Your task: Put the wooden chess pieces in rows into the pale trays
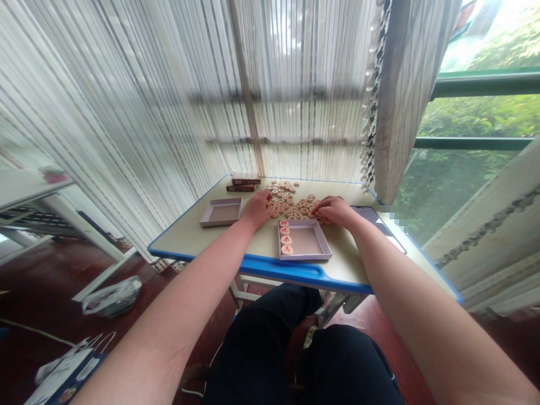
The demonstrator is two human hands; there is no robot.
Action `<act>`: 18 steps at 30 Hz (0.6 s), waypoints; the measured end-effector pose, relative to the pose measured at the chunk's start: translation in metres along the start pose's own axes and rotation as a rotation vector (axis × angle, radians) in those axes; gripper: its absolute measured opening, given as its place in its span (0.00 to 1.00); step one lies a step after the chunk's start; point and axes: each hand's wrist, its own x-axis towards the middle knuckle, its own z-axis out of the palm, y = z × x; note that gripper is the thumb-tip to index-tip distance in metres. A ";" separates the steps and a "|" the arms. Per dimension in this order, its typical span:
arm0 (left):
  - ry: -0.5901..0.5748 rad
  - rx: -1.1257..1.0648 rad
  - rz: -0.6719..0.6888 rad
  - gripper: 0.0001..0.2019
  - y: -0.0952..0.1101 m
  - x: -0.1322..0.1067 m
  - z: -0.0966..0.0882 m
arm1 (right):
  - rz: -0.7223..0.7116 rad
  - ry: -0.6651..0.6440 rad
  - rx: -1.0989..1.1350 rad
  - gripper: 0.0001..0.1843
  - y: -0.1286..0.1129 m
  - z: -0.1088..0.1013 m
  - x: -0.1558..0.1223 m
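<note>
Several round wooden chess pieces (291, 199) with red characters lie scattered on a small beige table (189, 233) with a blue edge. My left hand (257, 207) rests on the left side of the pile, its fingers curled over pieces. At the pile's right side my right hand (331, 210) is pinched on a piece. Just in front of both hands sits a shallow grey box tray (310, 242) with three pieces in a column along its left wall. A second grey tray (221, 212), with nothing in it, lies left of my left hand.
Dark flat boxes (242, 183) lie at the table's far left. A dark phone (375, 220) lies right of my right hand. Striped curtains hang behind, with a window at right. Another table (34, 188) stands to the left; bags (112, 297) lie on the red floor.
</note>
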 end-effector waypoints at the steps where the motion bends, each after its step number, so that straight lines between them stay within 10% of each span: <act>1: -0.003 0.000 -0.001 0.10 0.000 0.000 0.000 | 0.008 0.003 -0.006 0.14 0.000 0.000 0.000; 18: -0.010 -0.007 0.012 0.06 -0.001 0.000 0.000 | 0.005 0.056 -0.091 0.12 -0.007 -0.001 -0.004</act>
